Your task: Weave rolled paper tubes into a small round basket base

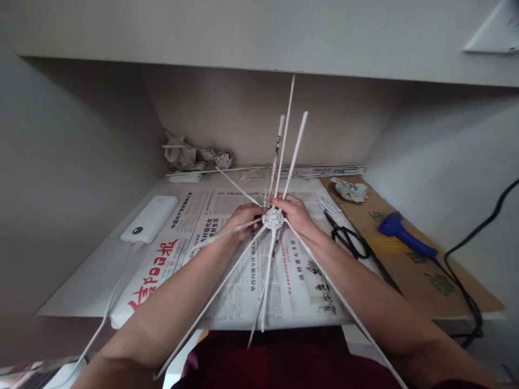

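Between my two hands is a small round woven paper piece (273, 219), with several rolled-paper sticks radiating from it. Three sticks point up and away; others stretch toward my body and out to the left. My left hand (244, 220) is closed at the piece's left side, its fingers partly behind it. On the upper right, my right hand (292, 212) pinches at the base of the upright paper sticks (288, 156), thumb toward the centre. Newspaper (239, 286) lies flat beneath the work.
Black-handled scissors (351, 240) and a blue glue gun (407, 236) lie at right, the latter on cardboard (438, 275). A white power bank (150, 219) with a cable is at left. More paper sticks (308, 172) lie along the back wall, near crumpled paper (349, 190).
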`<state>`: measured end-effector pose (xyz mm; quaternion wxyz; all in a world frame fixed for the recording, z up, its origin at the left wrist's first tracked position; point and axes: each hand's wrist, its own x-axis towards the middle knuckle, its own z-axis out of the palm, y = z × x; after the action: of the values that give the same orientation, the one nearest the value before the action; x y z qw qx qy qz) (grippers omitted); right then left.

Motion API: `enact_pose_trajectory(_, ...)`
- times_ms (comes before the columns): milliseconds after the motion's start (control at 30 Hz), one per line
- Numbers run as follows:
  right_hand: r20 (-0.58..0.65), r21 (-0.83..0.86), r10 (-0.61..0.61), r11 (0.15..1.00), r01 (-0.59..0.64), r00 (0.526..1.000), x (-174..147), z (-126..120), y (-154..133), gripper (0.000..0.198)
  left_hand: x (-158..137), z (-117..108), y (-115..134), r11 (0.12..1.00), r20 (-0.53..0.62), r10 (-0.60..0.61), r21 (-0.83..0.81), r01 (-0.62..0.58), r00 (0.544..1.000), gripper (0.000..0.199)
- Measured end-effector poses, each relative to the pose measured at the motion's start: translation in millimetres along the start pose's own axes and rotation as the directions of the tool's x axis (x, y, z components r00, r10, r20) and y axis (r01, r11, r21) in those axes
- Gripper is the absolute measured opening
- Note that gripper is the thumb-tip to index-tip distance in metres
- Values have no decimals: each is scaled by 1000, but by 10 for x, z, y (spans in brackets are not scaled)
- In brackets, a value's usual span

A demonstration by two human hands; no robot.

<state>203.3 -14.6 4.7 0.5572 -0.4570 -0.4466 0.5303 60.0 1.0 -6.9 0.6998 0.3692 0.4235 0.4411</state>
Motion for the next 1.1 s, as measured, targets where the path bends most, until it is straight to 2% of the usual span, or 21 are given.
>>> enact_pose_trajectory(67,-24,-142,-53,989,49,998,35,-38,58,30,-18,10,11,1000,-43,-5,6,6,999,19)
enact_pose_trajectory(167,-79,-404,-146,909,102,986,105,-115,165,32,-29,14,14,1000,-93,-5,-4,5,996,23)
enact_pose_trajectory(233,-87,-485,-179,867,115,980,138,-153,214,35,-23,6,11,1000,-103,12,-9,-13,995,24)
enact_pose_trajectory(467,-37,-475,-202,865,161,979,115,-129,210,29,-5,-40,8,999,-80,40,-2,-40,996,14)
enact_pose_trajectory(600,-23,-466,-256,858,216,966,85,-97,210,25,-10,-48,7,999,-72,36,17,-35,997,15)
enact_pose_trajectory(867,-47,-445,-222,878,179,974,56,-82,183,26,-33,-34,4,997,-61,35,76,-30,998,25)
enact_pose_trajectory(1100,-94,-534,-244,831,158,965,-6,-44,89,26,-49,25,9,999,-71,31,-11,-32,997,25)
